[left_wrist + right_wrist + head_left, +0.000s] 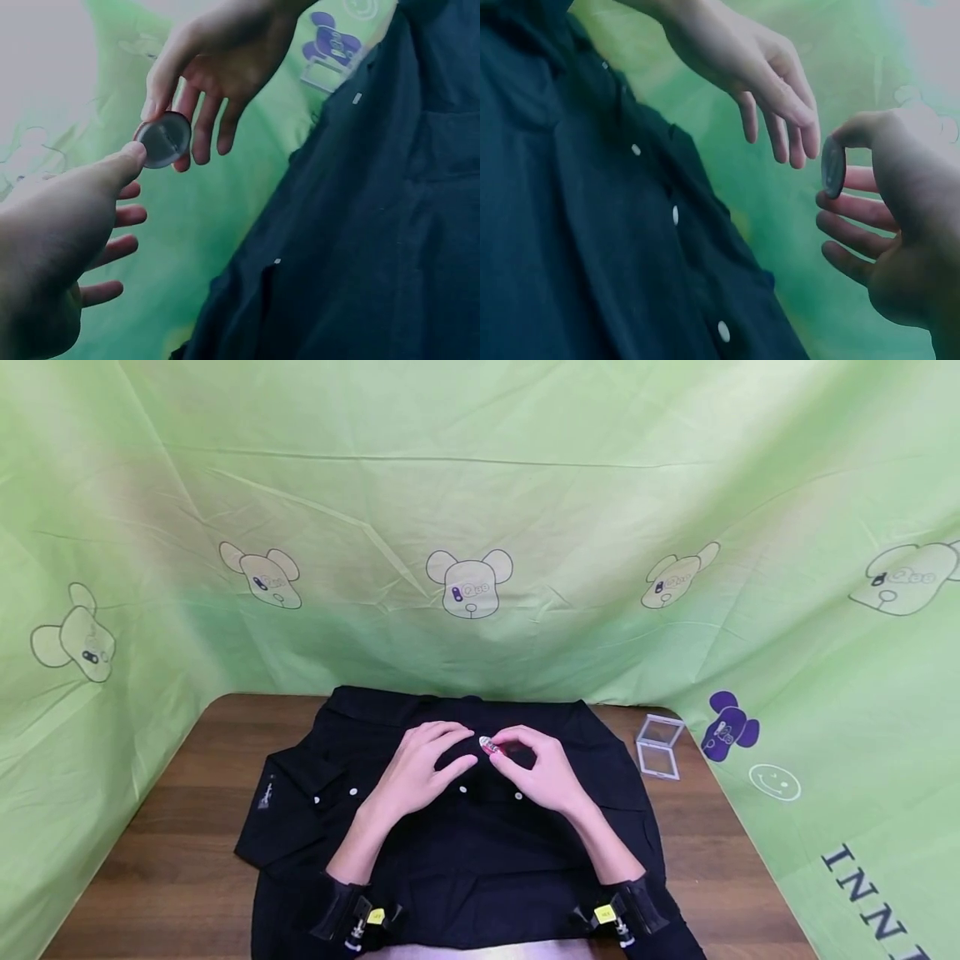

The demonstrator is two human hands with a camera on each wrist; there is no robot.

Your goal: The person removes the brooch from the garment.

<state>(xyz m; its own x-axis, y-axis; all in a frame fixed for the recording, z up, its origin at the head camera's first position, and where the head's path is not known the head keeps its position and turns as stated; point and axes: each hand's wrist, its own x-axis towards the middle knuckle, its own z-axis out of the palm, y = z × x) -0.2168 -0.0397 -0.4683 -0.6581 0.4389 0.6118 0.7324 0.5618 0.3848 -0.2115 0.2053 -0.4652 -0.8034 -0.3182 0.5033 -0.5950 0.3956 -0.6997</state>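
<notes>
A round button badge (487, 744) with a red and white face is pinched between the thumb and fingers of my right hand (545, 774). In the left wrist view the grey metal back of the badge (163, 142) shows, with its pin across it. My left hand (416, 774) hovers close by on the left with its fingers loosely extended, holding nothing; a small gap parts it from the badge in the right wrist view. Below both hands a black buttoned shirt (465, 852) lies spread out, white buttons (462, 789) running across it.
On the wooden table's right side (720, 868) lies an open clear hinged case (660, 747). Green cloth (465, 493) printed with bear heads hangs behind and at both sides. The shirt's collar (288, 793), bearing a label, is at the left.
</notes>
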